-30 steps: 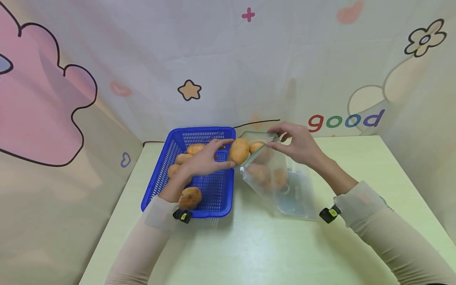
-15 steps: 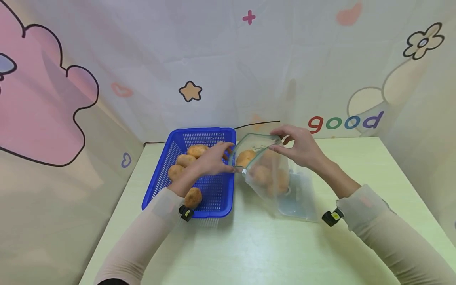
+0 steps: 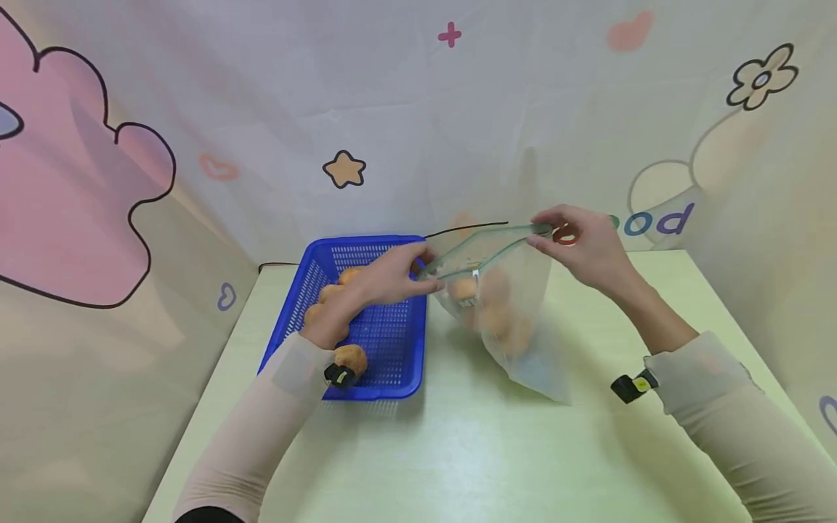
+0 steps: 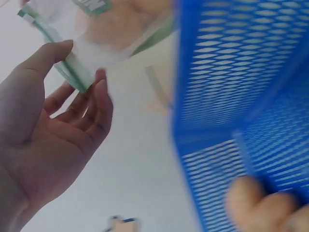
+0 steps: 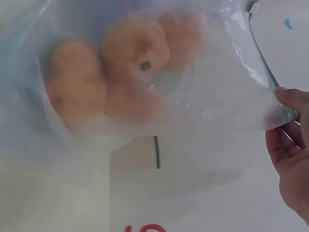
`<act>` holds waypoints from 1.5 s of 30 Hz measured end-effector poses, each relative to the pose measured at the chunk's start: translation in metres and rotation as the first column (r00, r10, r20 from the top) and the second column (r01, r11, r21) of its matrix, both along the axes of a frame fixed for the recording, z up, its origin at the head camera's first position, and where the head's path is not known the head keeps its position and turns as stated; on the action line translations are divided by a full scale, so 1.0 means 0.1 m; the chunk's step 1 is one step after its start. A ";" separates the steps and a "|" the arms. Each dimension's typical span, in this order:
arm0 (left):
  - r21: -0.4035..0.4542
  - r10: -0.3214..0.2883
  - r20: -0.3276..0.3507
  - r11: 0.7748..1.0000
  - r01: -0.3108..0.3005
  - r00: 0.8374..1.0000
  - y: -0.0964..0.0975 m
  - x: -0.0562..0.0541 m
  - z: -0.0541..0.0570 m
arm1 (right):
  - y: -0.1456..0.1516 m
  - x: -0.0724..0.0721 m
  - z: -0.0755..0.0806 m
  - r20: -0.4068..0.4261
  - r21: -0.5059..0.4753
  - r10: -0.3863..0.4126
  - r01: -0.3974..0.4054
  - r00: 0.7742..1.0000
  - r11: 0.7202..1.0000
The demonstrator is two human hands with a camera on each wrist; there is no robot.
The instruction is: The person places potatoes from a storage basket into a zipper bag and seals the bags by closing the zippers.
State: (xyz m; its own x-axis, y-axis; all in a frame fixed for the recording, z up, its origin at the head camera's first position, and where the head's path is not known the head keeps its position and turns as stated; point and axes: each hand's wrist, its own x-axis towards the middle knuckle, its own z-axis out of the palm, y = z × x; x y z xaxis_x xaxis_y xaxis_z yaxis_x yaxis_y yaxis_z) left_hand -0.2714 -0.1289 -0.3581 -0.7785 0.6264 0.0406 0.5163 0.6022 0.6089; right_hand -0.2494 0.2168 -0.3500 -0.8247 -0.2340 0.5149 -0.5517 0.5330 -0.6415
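Note:
A translucent zip bag (image 3: 523, 272) with a green-edged mouth hangs between both hands, its lower end slanting down to the table. Several potatoes (image 3: 495, 319) show blurred through its wall. My left hand (image 3: 399, 276) pinches the left end of the mouth, beside the basket's right rim; in the left wrist view, the thumb and fingers lie on either side of the green edge (image 4: 72, 72). My right hand (image 3: 585, 240) pinches the opposite end, as the right wrist view also shows. A white slider (image 3: 475, 274) sits on the front edge of the mouth.
A blue plastic basket (image 3: 420, 349) stands left of the bag, under my left forearm. Several potatoes (image 3: 352, 359) lie along its left side and near corner. Behind the pale green table (image 3: 458, 457) hangs a printed cloth backdrop (image 3: 392, 94).
The left hand has let a potato go into the bag and now pinches its mouth. The right hand has moved up and right, drawing the mouth longer and narrower; the bag is lifted.

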 end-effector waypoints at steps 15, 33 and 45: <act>0.164 0.063 -0.216 0.986 -0.027 0.974 0.06 0.02 0.95 | 0.21 -0.09 0.82 0.024 -0.243 0.040 -0.033 0.999 0.969; 0.064 0.158 0.017 0.985 -0.158 0.987 -0.37 0.13 0.17 | -0.48 -0.16 0.49 -0.093 0.037 0.141 -0.138 0.986 0.990; 0.071 0.284 0.046 0.955 -0.287 0.958 -0.91 0.19 -0.17 | -0.66 -0.19 0.38 -0.105 0.000 0.199 -0.200 0.974 0.980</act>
State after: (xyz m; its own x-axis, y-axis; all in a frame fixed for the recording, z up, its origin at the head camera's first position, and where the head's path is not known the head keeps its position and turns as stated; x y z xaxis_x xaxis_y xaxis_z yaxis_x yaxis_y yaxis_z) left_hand -0.2520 -0.2202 -0.3748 -0.9262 0.3737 0.0493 0.3071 0.6724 0.6735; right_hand -0.2687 0.1505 -0.3118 -0.7040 -0.3825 0.5984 -0.7101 0.3986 -0.5805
